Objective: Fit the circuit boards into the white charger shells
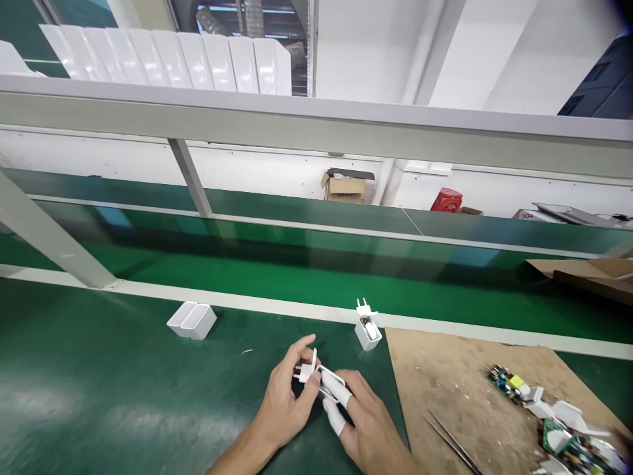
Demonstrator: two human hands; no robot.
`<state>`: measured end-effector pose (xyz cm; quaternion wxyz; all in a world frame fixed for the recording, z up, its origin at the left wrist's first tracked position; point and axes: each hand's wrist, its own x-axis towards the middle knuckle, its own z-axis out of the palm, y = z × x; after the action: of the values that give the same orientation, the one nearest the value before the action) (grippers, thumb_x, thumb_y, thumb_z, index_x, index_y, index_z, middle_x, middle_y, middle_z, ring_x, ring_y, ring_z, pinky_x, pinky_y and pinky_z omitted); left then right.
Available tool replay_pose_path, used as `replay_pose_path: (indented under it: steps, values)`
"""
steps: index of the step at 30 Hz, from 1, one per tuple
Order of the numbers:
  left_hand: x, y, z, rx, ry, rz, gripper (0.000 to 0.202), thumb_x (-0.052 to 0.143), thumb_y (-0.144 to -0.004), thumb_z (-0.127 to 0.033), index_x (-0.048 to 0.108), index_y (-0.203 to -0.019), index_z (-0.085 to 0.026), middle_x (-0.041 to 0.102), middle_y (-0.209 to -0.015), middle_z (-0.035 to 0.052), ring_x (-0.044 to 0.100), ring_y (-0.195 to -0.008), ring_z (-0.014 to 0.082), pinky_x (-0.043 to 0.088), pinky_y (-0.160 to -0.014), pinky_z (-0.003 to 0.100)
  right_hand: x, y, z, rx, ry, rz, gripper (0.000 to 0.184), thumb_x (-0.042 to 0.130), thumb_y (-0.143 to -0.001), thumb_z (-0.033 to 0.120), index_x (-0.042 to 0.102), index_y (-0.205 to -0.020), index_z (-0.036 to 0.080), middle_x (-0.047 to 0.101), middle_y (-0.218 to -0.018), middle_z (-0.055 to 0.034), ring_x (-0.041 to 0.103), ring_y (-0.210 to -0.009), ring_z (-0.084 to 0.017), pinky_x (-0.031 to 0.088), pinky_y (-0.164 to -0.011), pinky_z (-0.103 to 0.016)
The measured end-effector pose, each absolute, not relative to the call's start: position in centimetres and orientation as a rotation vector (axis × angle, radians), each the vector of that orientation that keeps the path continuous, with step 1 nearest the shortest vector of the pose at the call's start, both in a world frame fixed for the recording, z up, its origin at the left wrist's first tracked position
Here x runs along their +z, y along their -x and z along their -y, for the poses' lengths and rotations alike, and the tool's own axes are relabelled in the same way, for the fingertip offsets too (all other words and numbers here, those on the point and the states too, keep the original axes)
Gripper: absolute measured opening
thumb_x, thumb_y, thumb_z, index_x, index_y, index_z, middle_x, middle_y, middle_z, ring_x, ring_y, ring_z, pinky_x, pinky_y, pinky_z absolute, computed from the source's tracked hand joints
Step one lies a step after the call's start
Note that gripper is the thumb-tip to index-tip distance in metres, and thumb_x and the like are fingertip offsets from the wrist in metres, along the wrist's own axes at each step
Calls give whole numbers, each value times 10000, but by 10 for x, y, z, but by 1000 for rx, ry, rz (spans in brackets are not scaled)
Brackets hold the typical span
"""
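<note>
Item 1: white plug part (305, 373), lower centre of the frame over the green mat (99, 396), pinched between thumb and fingers of the left hand (289, 402). The right hand (368, 429), 2 fingertips in white cots (337, 390), is closed on its wired end. Nearby: 1 open white housing (368, 334) just above the hands, 2 white shells (192, 320) centre left, and tweezers (452, 443) and circuit boards (509, 382) on the brown board (435, 369) at lower right.

White walls (376, 39) behind a green conveyor belt (297, 270).
</note>
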<state>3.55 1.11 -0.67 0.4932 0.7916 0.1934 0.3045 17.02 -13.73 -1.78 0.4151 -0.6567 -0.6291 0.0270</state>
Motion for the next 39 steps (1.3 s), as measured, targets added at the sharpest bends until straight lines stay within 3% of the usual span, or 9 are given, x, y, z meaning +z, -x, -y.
replay_pose_path:
  steps: [2, 7, 11, 16, 24, 28, 30, 33, 39]
  values:
    - [-7, -36, -11, 754, -1896, -461, 455, 557, -1035, -335, 424, -1468, -309, 657, -1054, 26, 679, -866, 175, 579, -830, 350, -16, -171, 136, 249, 1600, 1442, 424, 509, -995, 188, 636, -1391, 270, 689, -1193, -124, 705, -1001, -258, 622, -882, -409]
    - [-3, -36, 0, 853, -1877, -344, 1020, 872, -809, -378, 222, -1595, -386, 578, -1365, 80, 668, -1137, 263, 561, -1029, 465, -8, -172, 131, 912, 1188, 569, 426, 661, -945, 504, 732, -1189, 163, 755, -1046, -142, 741, -911, -295, 635, -823, -467]
    - [-3, -38, 13, 963, -2036, -323, 943, 823, -869, -289, 231, -1591, -414, 655, -1277, 52, 669, -1149, 271, 544, -1057, 498, 4, -166, 130, 1058, 1033, 365, 475, 773, -828, 543, 763, -1055, 127, 780, -964, -159, 752, -877, -318, 633, -754, -456]
    - [-3, -37, 13, 1042, -2092, -290, 863, 808, -904, -371, 272, -1579, -402, 673, -1242, 56, 675, -1122, 272, 577, -991, 456, 10, -161, 130, 1117, 1012, 350, 441, 752, -839, 519, 772, -1010, 112, 787, -900, -141, 755, -781, -279, 629, -761, -441]
    - [-4, -34, 8, 794, -2224, -421, 844, 806, -852, -237, 338, -1546, -337, 634, -1312, 110, 587, -1224, 355, 503, -1042, 580, -15, -159, 125, 586, 1330, 752, 461, 771, -867, 520, 740, -1181, 183, 746, -1152, -137, 738, -940, -261, 645, -830, -380]
    - [-12, -38, 0, 694, -2070, -614, 791, 686, -876, -227, 306, -1568, -265, 617, -1290, 123, 619, -1145, 300, 506, -1055, 559, -23, -177, 126, 274, 1506, 913, 323, 621, -980, 453, 722, -1144, 194, 704, -1198, -137, 724, -1013, -233, 625, -895, -346]
    - [-15, -44, -8, 686, -1996, -694, 822, 697, -856, -276, 295, -1572, -251, 609, -1328, 125, 642, -1060, 266, 510, -1056, 539, -29, -198, 125, 133, 1590, 780, 369, 567, -996, 437, 664, -1254, 191, 696, -1245, -151, 709, -1104, -250, 593, -993, -401]
    - [-13, -66, -22, 657, -1915, -724, 857, 734, -793, -327, 341, -1550, -243, 634, -1358, 125, 661, -968, 242, 526, -1026, 511, -44, -228, 122, 83, 1631, 674, 568, 560, -951, 397, 502, -1471, 175, 666, -1356, -191, 704, -1180, -288, 584, -1011, -491]
    - [-7, -128, -36, 606, -1872, -601, 898, 774, -712, -327, 389, -1509, -172, 662, -1376, 170, 695, -977, 264, 550, -1004, 505, -72, -233, 115, 175, 1591, 868, 616, 593, -864, 247, 537, -1475, 197, 720, -1334, -149, 713, -1233, -284, 590, -1009, -471]
